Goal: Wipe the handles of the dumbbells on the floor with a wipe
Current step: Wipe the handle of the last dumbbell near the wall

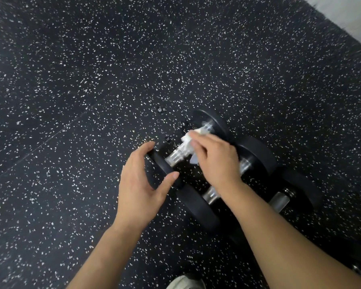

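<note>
While the right hand (215,157) presses a white wipe (187,142) onto the chrome handle (175,154) of the far dumbbell (212,124), grip closed on it, the left hand (141,184) cups the near weight plate (162,166), fingers spread (speckled rubber floor (71,101) beneath).

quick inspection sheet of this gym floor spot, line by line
surface: black speckled rubber floor, with a seam line running across it
job's things: white wipe pressed on the metal handle of the first dumbbell; second dumbbell and third dumbbell lie beside it, handles bare
clutter: a few small dark bits on the floor near the first dumbbell, too small to tell what
grippers: right hand holds the wipe; left hand open, cupped around the near end of the first dumbbell
cables: nothing seen
surroundings: pale strip past the mat edge, top right; shoe tip at the bottom
</note>
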The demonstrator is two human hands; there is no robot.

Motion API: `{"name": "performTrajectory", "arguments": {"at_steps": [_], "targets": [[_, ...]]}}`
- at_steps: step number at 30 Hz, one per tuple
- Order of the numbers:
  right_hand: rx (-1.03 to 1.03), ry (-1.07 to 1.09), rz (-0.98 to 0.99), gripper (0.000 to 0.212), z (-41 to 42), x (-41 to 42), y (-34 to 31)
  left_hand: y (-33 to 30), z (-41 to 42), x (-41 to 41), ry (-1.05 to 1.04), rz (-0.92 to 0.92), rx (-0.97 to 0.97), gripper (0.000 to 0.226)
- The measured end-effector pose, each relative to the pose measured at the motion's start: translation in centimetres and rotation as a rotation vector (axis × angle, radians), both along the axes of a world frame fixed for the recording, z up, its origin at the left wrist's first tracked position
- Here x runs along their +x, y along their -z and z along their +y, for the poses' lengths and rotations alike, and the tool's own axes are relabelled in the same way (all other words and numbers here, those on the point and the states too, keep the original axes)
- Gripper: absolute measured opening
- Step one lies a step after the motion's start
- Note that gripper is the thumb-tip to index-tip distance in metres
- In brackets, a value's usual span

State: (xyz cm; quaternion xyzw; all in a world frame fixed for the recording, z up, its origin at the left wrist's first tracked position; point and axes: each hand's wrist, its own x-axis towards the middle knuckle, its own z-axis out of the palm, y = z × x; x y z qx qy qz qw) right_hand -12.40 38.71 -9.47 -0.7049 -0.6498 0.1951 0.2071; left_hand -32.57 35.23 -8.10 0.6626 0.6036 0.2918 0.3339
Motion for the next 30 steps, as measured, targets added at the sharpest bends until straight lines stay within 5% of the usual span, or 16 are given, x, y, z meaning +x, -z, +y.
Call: {"name": "performTrajectory", "arguments": {"at_steps": [3,9,15,20,26,30], "targets": [[0.010,0.101,-0.020,0.032,0.1,0.2,0.2,-0.1,-0.2,0.1,0.013,0.022,0.022,0.075],[-0.060,-0.340,0.045,0.031,-1.3,-1.4,0.1,0.1,-0.9,0.5,0.022,0.050,0.094,0.076],[0.014,0.138,-0.015,0.031,0.0,1.3,0.6,0.2,-1.4,0.9,0.053,0.081,0.116,0.072],[0.035,-0.115,0.059,0.029,-2.5,-1.8,1.1,0.3,-1.2,0.8,0.059,0.067,0.117,0.072],[0.111,0.095,0.025,0.033,-2.6,-1.6,1.7,0.2,-0.6,0.3,0.003,0.045,0.050,0.070],[0.071,-0.126,0.060,0.032,-1.7,-1.9,1.6,0.4,0.0,-0.3,-0.048,0.017,0.026,0.065]]}}
